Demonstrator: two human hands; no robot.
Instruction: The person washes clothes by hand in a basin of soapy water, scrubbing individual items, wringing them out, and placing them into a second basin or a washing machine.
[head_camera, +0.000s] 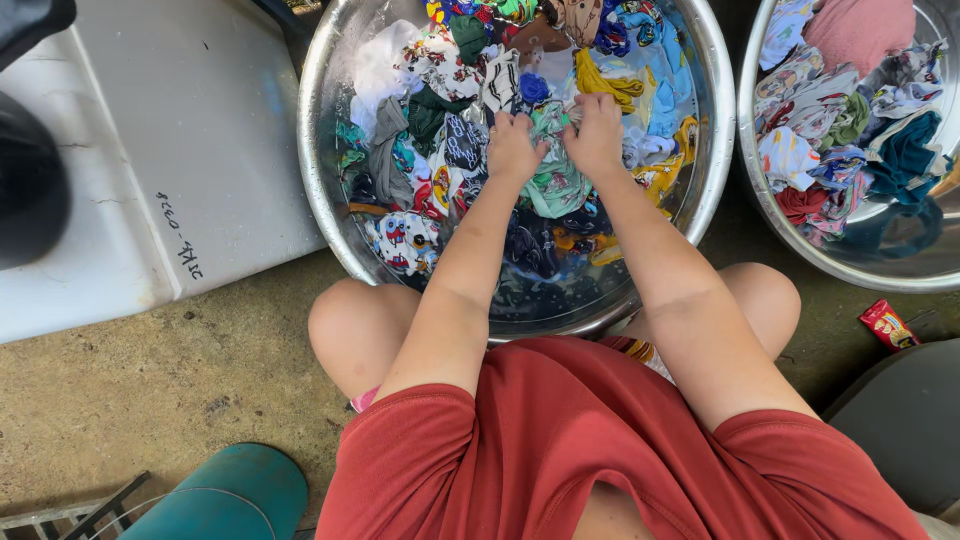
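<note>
I see my left hand (513, 147) and right hand (596, 133) both clenched on a wet, crumpled green cloth (553, 180) above the metal basin (320, 130).

green cloth (553, 178) | pale green, printed, wet, bunched up | gripped at top by both hands | lies mid-basin on soaked laundry pile

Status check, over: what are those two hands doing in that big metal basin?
Left hand and right hand both gripping a pale green garment. Garment over wet, colourful laundry in the metal basin. Nothing in the way.
</note>
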